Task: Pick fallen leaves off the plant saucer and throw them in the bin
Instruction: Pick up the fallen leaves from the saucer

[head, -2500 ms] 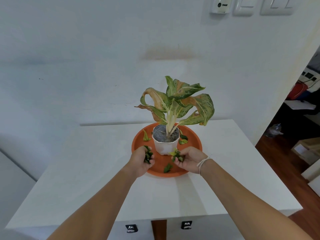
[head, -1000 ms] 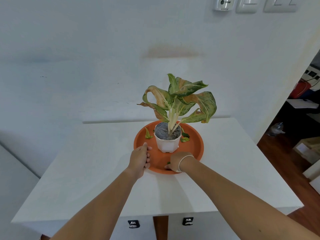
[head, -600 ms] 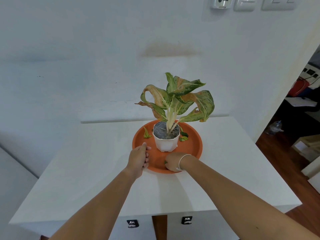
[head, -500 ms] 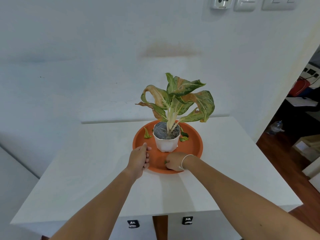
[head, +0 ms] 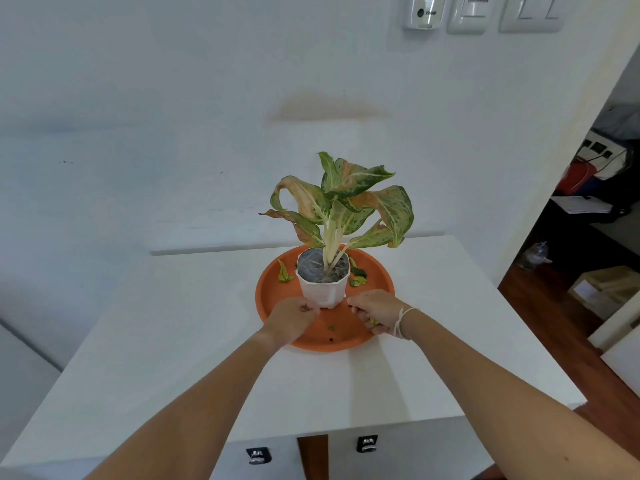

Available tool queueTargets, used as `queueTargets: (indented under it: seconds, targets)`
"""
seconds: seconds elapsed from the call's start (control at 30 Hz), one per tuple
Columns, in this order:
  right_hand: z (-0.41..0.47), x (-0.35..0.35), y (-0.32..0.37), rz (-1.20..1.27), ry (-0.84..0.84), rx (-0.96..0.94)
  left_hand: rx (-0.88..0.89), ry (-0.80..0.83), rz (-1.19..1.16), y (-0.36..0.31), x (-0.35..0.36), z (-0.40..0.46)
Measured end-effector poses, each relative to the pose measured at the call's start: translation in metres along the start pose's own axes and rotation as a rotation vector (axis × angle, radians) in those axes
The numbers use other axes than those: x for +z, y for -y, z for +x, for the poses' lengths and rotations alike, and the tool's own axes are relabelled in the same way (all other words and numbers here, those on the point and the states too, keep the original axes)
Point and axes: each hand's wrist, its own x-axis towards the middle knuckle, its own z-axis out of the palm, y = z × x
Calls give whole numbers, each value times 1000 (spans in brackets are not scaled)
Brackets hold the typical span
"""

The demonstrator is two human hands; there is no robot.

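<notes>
An orange saucer sits on the white table and holds a white pot with a variegated plant. Both fists hover over the saucer's near half, just in front of the pot. My left hand is closed; its contents are hidden. My right hand is closed on leaves, with a yellow-green bit showing between the fingers. A fallen leaf lies left of the pot, two more leaves lie to its right, and a small green scrap lies between my hands. No bin is in view.
The table backs onto a white wall with switches high up. Two black drawer latches sit under the front edge. To the right, a doorway opens onto a wooden floor with boxes and clutter.
The leaf pile held in both hands earlier is out of sight in closed fists. My right hand swept across the saucer's front from left to right. The loose leaf there is gone, leaving a scrap.
</notes>
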Motion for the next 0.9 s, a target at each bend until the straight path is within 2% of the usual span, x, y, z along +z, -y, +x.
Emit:
queueTargets:
  seconds: [0.13, 0.23, 0.4, 0.77, 0.9]
  targets:
    - [-5, -3, -5, 34, -33, -8, 188, 126, 481, 0, 8, 5]
    - [-10, -2, -5, 26, -47, -16, 222, 152, 603, 0, 11, 8]
    - [-9, -1, -8, 52, -59, -23, 252, 130, 619, 0, 16, 9]
    - [-9, 2, -7, 89, -76, -25, 264, -51, 588, 4, 27, 6]
    - [-9, 2, -9, 176, -76, -10, 260, -42, 574, 8, 29, 9]
